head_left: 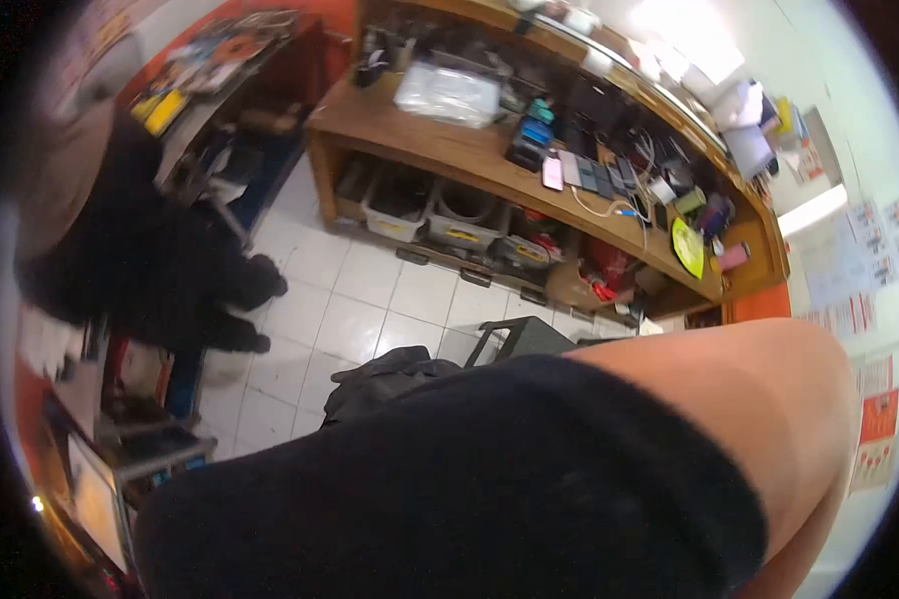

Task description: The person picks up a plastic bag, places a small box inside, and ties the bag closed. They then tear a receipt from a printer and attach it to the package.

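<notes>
Neither my left hand nor my right hand shows in the head view. A black sleeve (440, 479) fills the lower foreground. Out of it comes a bare bent arm (729, 374), its elbow at the right and the rest running down out of the picture. Beyond the arm stands a wooden workbench (390, 125). A phone with a lit pink screen (552, 172) lies there beside several dark phones (596, 178), a white cable (591, 208) and a blue-and-black device (529, 142). Further left on the bench is a clear plastic-wrapped package (448, 95).
A person in dark trousers (150, 240) stands at the left by a cluttered side counter (195, 85). Plastic bins (398, 205) fill the bench's lower shelf. A dark stool (514, 339) and a black bag (385, 384) are on the tiled floor (355, 324). Papers (859, 240) hang on the right wall.
</notes>
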Demonstrator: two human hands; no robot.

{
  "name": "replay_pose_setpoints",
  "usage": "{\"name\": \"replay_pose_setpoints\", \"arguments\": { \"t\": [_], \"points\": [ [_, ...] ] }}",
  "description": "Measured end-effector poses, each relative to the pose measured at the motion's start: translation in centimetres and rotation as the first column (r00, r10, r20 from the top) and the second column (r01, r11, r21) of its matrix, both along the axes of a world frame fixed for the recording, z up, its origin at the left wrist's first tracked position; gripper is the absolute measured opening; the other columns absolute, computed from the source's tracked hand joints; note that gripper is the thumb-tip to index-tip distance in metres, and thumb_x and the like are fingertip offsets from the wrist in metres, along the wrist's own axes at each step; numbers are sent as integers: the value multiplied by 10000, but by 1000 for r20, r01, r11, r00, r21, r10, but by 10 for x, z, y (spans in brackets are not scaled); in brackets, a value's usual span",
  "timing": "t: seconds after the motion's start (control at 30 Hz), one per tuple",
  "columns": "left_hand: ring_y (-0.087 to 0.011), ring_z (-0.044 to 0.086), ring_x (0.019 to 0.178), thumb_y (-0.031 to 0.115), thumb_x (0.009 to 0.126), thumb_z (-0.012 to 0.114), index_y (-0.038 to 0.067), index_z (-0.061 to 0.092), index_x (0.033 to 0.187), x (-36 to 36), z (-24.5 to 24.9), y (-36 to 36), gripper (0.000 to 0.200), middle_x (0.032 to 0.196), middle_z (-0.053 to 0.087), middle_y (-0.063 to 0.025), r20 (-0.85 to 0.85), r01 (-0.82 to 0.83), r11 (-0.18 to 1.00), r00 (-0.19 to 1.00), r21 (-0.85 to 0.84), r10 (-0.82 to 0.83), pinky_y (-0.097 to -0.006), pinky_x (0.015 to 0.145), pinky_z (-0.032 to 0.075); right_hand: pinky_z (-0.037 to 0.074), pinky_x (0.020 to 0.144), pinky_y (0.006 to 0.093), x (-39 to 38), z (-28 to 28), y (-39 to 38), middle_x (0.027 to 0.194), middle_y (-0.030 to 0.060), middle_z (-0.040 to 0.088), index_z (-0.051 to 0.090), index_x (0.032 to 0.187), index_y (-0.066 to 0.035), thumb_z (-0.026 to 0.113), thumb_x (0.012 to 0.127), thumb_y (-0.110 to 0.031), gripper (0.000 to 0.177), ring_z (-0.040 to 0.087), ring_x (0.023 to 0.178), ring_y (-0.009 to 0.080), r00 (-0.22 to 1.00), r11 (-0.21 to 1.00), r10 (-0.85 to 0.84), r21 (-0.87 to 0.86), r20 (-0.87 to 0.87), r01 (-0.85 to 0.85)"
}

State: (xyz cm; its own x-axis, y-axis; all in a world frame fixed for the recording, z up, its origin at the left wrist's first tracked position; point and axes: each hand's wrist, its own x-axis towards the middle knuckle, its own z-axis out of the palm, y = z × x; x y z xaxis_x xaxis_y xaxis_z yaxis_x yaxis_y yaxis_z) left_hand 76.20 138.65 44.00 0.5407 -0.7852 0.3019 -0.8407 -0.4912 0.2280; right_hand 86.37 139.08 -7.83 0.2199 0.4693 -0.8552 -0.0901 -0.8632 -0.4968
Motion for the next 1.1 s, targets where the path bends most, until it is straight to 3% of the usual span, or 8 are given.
{"name": "replay_pose_setpoints", "arguments": {
  "t": [0.27, 0.37, 0.43, 0.53, 0.63, 0.73, 0.9, 1.1],
  "points": [
    [-367, 629, 869, 235, 840, 509, 16, 657, 908, -57, -27, 128, 273, 908, 657, -190, -23, 224, 972, 974, -73, -226, -468, 774, 493, 411, 468, 361, -15, 1, 90, 676, 101, 562, 579, 772, -37, 521, 802, -185, 162, 512, 526, 234, 951, 951, -308, 40, 36, 306],
    [-367, 628, 868, 234, 837, 511, 17, 659, 905, -73, -33, 210, 271, 906, 657, -189, -47, 80, 980, 995, -182, -90, -468, 774, 492, 405, 456, 358, -20, -18, 105, 667, 97, 559, 579, 765, -40, 521, 800, -182, 157, 504, 513, 232, 940, 939, -341, -37, 15, 342],
    [-369, 628, 842, 208, 797, 550, 11, 668, 874, -117, -17, 328, 242, 857, 649, -201, -255, -256, 904, 951, -342, 173, -453, 755, 489, 402, 448, 356, -22, -31, 125, 661, 95, 556, 578, 760, -42, 520, 799, -179, 154, 499, 504, 230, 934, 931, -358, -83, -11, 356],
    [-313, 591, 849, 132, 763, 581, 28, 622, 846, -151, -53, 466, 139, 881, 613, -133, 55, -563, 431, 563, -705, 825, -420, 720, 460, 396, 437, 354, -19, -55, 174, 653, 91, 553, 578, 753, -45, 520, 798, -176, 150, 492, 491, 227, 927, 924, -371, -123, -56, 363],
    [-227, 524, 860, 131, 805, 522, -3, 521, 1054, -246, -20, 574, 283, 942, 540, -133, 210, -600, 251, 140, -759, 968, -340, 740, 432, 390, 425, 351, -5, -77, 251, 644, 88, 550, 577, 746, -48, 520, 796, -173, 147, 485, 478, 225, 923, 925, -373, -115, -91, 362],
    [-238, 500, 866, 221, 831, 494, -32, 488, 1130, -320, 21, 615, 392, 962, 527, -170, 591, -648, 389, -116, -654, 799, -364, 743, 415, 385, 413, 348, 27, -89, 354, 635, 85, 546, 577, 739, -51, 520, 795, -170, 144, 478, 465, 223, 925, 934, -356, -42, -135, 353],
    [-230, 507, 838, 213, 844, 503, -19, 511, 1108, -333, 64, 646, 351, 949, 544, -153, 860, -684, 625, -7, -376, 510, -358, 729, 417, 442, 482, 336, 78, -48, 555, 692, 68, 592, 575, 906, -88, 494, 875, -260, 192, 567, 562, 200, 869, 857, -495, 150, -22, 493],
    [-220, 516, 805, 202, 860, 515, -4, 537, 1081, -351, 81, 693, 303, 934, 566, -134, 901, -703, 631, -33, -329, 433, -351, 712, 420, 488, 618, 321, 108, -31, 694, 957, 81, 621, 530, 1120, -89, 541, 867, -300, 329, 627, 826, 209, 996, 866, -84, 496, 22, 62]
  ]
}}
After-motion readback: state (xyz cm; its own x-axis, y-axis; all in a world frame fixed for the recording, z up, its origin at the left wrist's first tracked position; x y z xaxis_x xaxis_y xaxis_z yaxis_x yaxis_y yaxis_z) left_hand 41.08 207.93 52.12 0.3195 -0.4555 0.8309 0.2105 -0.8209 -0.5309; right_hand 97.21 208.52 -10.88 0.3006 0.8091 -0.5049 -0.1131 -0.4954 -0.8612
